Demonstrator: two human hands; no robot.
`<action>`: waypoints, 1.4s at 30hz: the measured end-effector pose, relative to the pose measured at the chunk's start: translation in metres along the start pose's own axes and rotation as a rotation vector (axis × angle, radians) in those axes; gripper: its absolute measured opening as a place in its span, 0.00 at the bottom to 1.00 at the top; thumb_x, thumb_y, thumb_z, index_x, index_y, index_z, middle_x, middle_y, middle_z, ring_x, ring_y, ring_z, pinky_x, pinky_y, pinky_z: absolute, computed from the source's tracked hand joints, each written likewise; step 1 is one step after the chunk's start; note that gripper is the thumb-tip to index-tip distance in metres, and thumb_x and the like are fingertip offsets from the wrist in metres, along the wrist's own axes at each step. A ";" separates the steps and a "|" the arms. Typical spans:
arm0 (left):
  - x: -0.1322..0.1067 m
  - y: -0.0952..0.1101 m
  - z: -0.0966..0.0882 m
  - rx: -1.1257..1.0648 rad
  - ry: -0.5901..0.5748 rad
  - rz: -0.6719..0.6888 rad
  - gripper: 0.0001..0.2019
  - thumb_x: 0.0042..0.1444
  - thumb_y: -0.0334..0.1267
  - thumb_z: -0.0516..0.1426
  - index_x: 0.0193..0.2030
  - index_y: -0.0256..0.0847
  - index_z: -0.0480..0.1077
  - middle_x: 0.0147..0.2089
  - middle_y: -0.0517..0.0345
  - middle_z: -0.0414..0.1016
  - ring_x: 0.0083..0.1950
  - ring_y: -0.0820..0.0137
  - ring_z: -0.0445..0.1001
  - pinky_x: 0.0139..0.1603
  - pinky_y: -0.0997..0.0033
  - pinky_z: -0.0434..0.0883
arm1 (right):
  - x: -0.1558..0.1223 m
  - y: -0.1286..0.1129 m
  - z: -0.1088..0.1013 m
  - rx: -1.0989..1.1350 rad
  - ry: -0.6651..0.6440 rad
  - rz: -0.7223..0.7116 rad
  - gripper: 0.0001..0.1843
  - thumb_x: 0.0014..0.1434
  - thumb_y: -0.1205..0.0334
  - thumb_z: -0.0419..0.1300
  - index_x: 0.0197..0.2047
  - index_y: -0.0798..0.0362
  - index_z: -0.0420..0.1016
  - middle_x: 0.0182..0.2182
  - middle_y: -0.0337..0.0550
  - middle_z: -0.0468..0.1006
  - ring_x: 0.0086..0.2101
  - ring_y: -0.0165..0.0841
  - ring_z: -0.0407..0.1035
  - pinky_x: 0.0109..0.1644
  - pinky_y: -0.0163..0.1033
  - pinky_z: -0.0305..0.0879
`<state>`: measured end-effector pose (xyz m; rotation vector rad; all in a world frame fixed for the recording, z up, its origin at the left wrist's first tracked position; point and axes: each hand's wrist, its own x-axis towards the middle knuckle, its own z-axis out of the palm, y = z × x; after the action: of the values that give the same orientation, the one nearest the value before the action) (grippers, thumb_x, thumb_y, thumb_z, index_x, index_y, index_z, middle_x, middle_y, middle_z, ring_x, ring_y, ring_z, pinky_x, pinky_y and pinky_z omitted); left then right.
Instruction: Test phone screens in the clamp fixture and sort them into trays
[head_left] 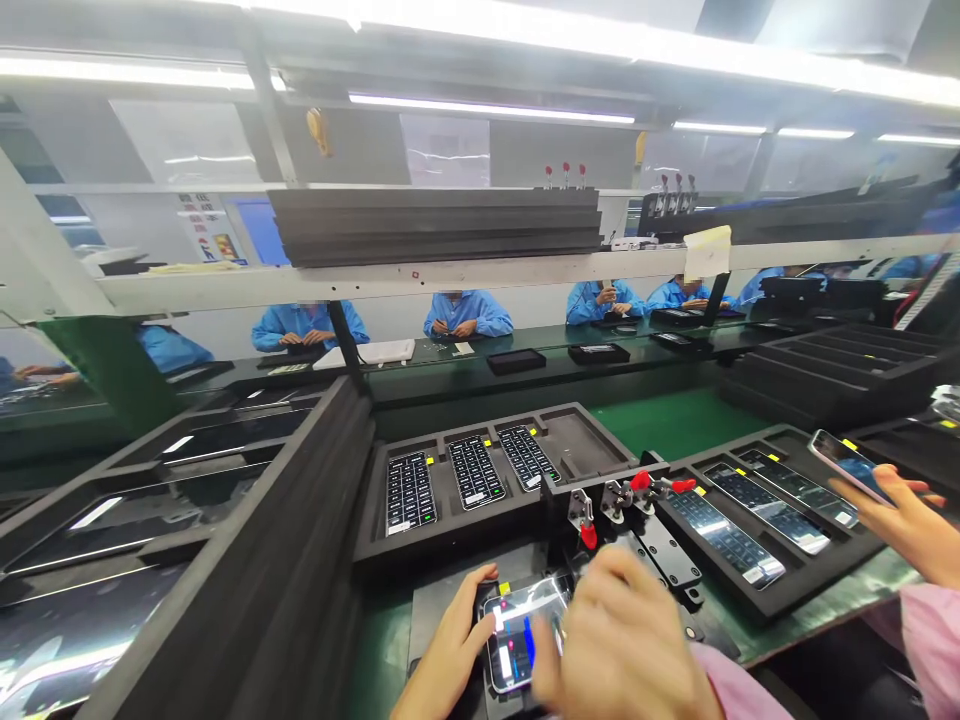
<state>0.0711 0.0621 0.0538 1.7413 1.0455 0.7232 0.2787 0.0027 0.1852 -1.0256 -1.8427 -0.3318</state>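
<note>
A phone with a lit screen showing white and blue patches sits low in the middle. My left hand is closed on its left edge, thumb on the rim and index finger stretched along the upper corner. Over the phone's right side hovers my right hand, smeared by motion; its fingers look curled, and I cannot tell whether they touch the screen. Just behind stands a black clamp fixture with red-tipped toggle levers.
A black foam tray holds several phones with dark patterned screens. Another tray lies right, where a co-worker's hand holds a phone. Stacked foam trays rise at left. People in blue sit across, beyond a white shelf beam.
</note>
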 end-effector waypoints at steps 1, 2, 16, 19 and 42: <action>0.000 -0.003 0.001 0.005 0.002 -0.002 0.20 0.59 0.41 0.50 0.59 0.49 0.57 0.61 0.58 0.60 0.63 0.62 0.56 0.64 0.59 0.52 | 0.000 -0.001 0.011 -0.006 0.048 0.017 0.12 0.51 0.67 0.57 0.23 0.48 0.56 0.17 0.32 0.60 0.20 0.27 0.58 0.26 0.38 0.59; 0.001 -0.005 0.001 0.012 0.002 -0.007 0.20 0.59 0.41 0.50 0.59 0.49 0.56 0.62 0.58 0.59 0.63 0.62 0.55 0.64 0.59 0.52 | -0.001 0.004 0.017 -0.021 0.090 0.055 0.11 0.51 0.69 0.57 0.26 0.48 0.58 0.19 0.33 0.62 0.22 0.27 0.59 0.28 0.37 0.60; -0.001 -0.017 0.002 0.052 -0.051 0.015 0.24 0.59 0.38 0.50 0.61 0.49 0.51 0.63 0.58 0.56 0.64 0.63 0.52 0.64 0.61 0.50 | -0.063 0.082 0.057 0.006 -0.118 0.417 0.06 0.60 0.62 0.51 0.31 0.51 0.60 0.24 0.35 0.61 0.25 0.26 0.58 0.32 0.33 0.58; -0.001 -0.015 0.002 0.056 -0.055 0.010 0.24 0.59 0.39 0.50 0.61 0.48 0.51 0.63 0.58 0.55 0.64 0.63 0.52 0.64 0.60 0.50 | -0.062 0.085 0.055 0.120 -0.104 0.486 0.07 0.59 0.61 0.52 0.30 0.51 0.60 0.23 0.34 0.62 0.25 0.25 0.58 0.31 0.32 0.58; -0.006 -0.011 0.003 0.187 -0.139 0.082 0.41 0.44 0.36 0.62 0.63 0.50 0.46 0.65 0.57 0.49 0.64 0.61 0.52 0.64 0.61 0.52 | -0.070 0.096 0.052 0.191 -0.178 0.741 0.16 0.48 0.53 0.61 0.26 0.50 0.57 0.21 0.32 0.64 0.22 0.25 0.58 0.27 0.31 0.60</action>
<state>0.0670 0.0582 0.0422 1.9746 0.9765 0.5604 0.3335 0.0579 0.0814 -1.5419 -1.4738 0.3806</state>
